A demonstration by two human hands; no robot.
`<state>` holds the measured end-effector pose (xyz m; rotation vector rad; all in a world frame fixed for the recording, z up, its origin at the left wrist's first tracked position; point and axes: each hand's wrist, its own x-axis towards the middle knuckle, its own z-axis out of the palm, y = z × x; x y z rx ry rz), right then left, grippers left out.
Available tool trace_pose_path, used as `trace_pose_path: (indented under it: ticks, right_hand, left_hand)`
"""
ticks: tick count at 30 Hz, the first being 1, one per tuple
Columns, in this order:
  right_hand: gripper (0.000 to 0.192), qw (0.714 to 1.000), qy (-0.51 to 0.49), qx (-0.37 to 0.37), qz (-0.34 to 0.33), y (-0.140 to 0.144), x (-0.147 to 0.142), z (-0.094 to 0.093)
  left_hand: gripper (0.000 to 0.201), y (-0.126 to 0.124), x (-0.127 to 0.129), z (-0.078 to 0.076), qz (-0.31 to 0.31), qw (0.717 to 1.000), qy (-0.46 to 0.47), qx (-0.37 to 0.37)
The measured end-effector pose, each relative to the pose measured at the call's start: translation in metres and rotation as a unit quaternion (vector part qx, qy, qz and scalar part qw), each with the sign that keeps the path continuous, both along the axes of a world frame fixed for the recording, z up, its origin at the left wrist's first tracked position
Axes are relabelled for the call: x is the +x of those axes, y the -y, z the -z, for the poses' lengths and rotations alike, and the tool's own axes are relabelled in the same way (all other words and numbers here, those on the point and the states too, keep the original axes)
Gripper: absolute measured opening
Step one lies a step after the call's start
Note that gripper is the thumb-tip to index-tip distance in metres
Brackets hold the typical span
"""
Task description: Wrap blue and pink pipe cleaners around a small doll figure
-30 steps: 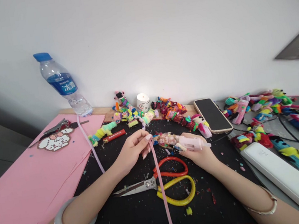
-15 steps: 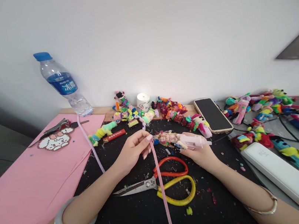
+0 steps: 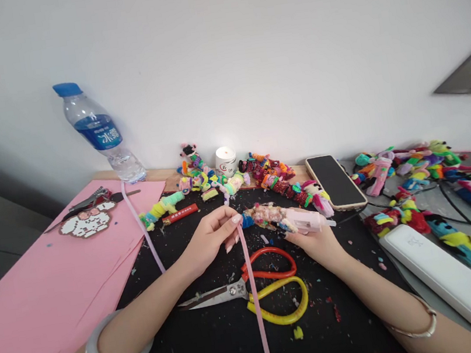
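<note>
My left hand (image 3: pixel 220 230) pinches the upper end of a long pink pipe cleaner (image 3: pixel 255 291) between thumb and fingers. The stem hangs down past the scissors to the bottom edge of the view. In my right hand (image 3: pixel 317 247) lies a pale pink hot glue gun (image 3: pixel 303 220), its front clotted with coloured fuzz and a translucent stick poking from its rear. Its blue tip points left, close to my left fingertips; whether it touches the stem I cannot tell. Below both hands, scissors (image 3: pixel 237 290) with one red and one yellow handle lie spread on the black mat (image 3: pixel 199 347).
Pink sheets (image 3: pixel 57 285) and a water bottle (image 3: pixel 100 132) are at left. Fuzzy figures (image 3: pixel 281 184) line the back around a white paper cup (image 3: pixel 226 162). A phone (image 3: pixel 336 181), cables and a white power strip (image 3: pixel 455 282) sit at right. A lilac stem (image 3: pixel 144 231) passes behind my left forearm.
The glue gun has turned slightly in my right hand and shifted a little to the right. My left hand and the pink pipe cleaner are nearly where they were.
</note>
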<state>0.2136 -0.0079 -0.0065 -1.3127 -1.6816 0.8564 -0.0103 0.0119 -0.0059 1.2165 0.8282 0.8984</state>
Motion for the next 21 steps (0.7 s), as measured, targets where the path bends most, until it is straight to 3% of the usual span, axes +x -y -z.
trace_pose_path:
  ticks: [21]
  right_hand:
    - [0.010,1.000,-0.021,-0.008,-0.017,0.0004,-0.0024,-0.0038]
  left_hand:
    - [0.025,0.0009,0.0003,-0.0025,0.001,1.000,-0.003,0.000]
